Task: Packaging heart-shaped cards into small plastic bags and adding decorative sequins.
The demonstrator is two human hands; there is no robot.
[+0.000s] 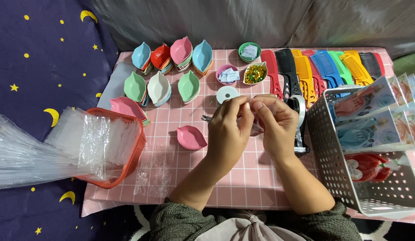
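Both hands meet over the middle of the pink checked tablecloth (243, 178). The left hand (227, 134) and the right hand (275, 129) pinch between thumb and fingertips a small clear plastic wrapper (255, 127), held just above the cloth; what is inside it is too small to tell. My judgement is that the step in hand is fingering the wrapper's top edge, a fine move that calls for steady fingertips more than reach.

Just left of the left hand lies a single pink leaf-shaped plastic dish (191, 137). Just beyond the fingertips sits a white spool of thread (227, 93), and touching or just behind the right hand stands a black tape dispenser (300, 129).

Room is tight to the right, where a white perforated plastic basket (337, 178) of packets stands near the right forearm. To the left, a red plastic basket (127, 165) stuffed with clear bags lies near, with a loose clear bag (154, 172) flat beside it. The far side is lined with stacked pastel leaf dishes (171, 67) and a row of coloured plastic combs (323, 67). Open cloth remains near the wrists
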